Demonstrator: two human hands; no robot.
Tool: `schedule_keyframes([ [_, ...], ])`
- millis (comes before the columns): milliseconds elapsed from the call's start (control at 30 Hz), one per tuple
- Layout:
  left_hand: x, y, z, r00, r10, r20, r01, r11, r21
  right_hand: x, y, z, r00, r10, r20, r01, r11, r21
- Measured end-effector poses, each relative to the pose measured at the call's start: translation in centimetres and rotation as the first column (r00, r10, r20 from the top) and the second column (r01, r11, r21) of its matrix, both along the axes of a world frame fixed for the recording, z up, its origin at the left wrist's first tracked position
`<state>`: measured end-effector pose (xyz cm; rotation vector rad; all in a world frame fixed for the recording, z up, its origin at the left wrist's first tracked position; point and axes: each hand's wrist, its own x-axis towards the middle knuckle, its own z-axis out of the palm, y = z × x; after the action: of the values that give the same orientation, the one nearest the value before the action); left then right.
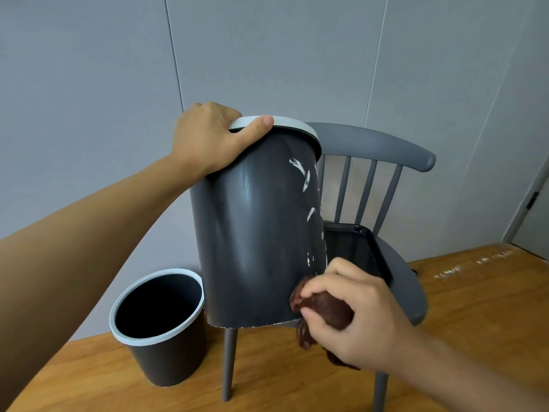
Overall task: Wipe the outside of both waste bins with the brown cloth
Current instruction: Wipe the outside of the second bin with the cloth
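Head view. Wall [89,84]: grey panels with vertical seams, filling the upper part of the view; a door [534,215] edge shows at far right.

Floor [463,307]: wood planks, with white scuff marks near the right edge.

Chair [371,144]: grey, spindle back, curved top rail, standing against the wall. A dark tray [374,251] with raised rim lies on its seat.

Raised bin [255,239]: dark grey body, pale rim, held up in front of the chair and tilted, rim up and leaning away. Its bottom edge hangs clear of the floor. White smears run down its right side, from just under the rim to low on the wall.

Second bin [166,361]: same colours, standing upright on the floor, left of and below the raised one, mouth open to the camera. The two are close together; contact cannot be determined.

Left hand [208,138]: grips the rim of the raised bin at its upper left, thumb lying along the outer edge of the rim, fingers hooked over the rim and out of sight.

Right hand [350,316]: fingers curled round the brown cloth [326,307], which is bunched in the grip and pressed against the lower right wall of the raised bin, near its bottom edge. Loose ends of the cloth hang below the hand.
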<state>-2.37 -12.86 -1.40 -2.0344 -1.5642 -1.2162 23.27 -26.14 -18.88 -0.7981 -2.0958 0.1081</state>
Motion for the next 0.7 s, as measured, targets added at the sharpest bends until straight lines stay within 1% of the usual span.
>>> schedule_keyframes([
  [100,0.4,-0.2,0.0,1.0,-0.019,-0.004,0.019,1.0,0.009,-0.3,1.2,1.6,0.999,-0.037,0.003,0.037,0.999,0.018],
  [200,0.6,-0.4,0.0,1.0,-0.021,-0.019,0.021,1.0,0.015,-1.7,3.8,5.1,0.99,-0.095,-0.102,0.102,0.993,0.061],
  [267,0.5,-0.4,0.1,1.0,-0.018,-0.02,0.018,1.0,0.017,-2.5,5.7,7.3,0.972,-0.148,-0.18,0.161,0.985,0.064],
  [333,0.5,-0.2,0.1,1.0,-0.017,-0.016,0.018,1.0,0.017,-2.8,6.9,8.3,0.959,-0.181,-0.22,0.197,0.979,0.053],
  [533,0.9,0.1,0.0,0.998,-0.052,-0.019,0.052,0.998,0.02,-2.0,6.1,6.4,0.952,-0.151,-0.265,0.161,0.987,0.015],
  [700,0.7,0.0,0.4,0.995,-0.09,-0.043,0.089,0.996,-0.014,-1.4,5.8,5.7,0.955,-0.149,-0.257,0.146,0.989,-0.03],
])
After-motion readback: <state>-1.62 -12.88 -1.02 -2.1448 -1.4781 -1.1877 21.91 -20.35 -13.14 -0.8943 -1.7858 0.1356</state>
